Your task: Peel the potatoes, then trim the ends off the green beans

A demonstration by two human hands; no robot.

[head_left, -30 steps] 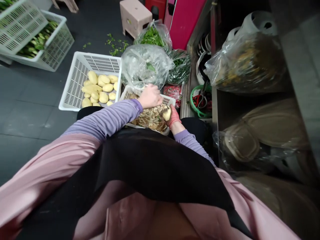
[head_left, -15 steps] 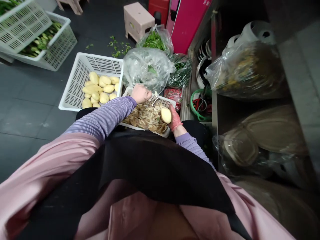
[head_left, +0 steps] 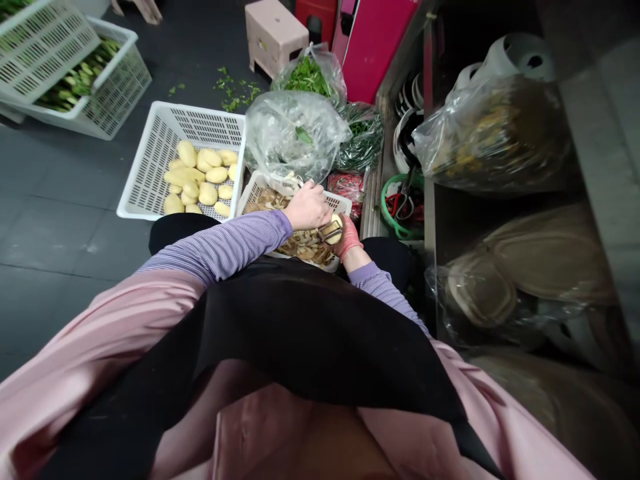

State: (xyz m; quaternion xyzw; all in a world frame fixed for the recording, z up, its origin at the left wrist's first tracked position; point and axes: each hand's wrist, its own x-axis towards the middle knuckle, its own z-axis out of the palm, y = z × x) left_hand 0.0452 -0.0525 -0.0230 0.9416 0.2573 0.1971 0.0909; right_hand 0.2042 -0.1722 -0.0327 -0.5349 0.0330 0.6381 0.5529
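Wrapped in a pink glove, my right hand [head_left: 350,239] grips a pale potato [head_left: 336,225] over the basket of peelings. My left hand [head_left: 310,206] is bare and closed around a metal peeler [head_left: 327,232], whose head lies against the potato's face. Beneath both hands is a white slatted basket [head_left: 345,203] holding brown potato peelings [head_left: 307,248]. To the left, a larger white basket [head_left: 134,180] contains several peeled potatoes [head_left: 207,194]. The peeler's handle is hidden in my left fist.
Plastic bags of greens [head_left: 306,77] and a clear bag [head_left: 295,133] lie beyond the peelings. A pink stool [head_left: 277,33] stands behind them. At right are a green basket with scissors [head_left: 400,207] and a shelf with a bulging bag [head_left: 495,133]. Stacked vegetable crates [head_left: 120,87] sit far left.
My left hand has moved right and toward me, bringing the peeler from the far side of the basket onto the potato. My right hand holds the potato in nearly the same place.
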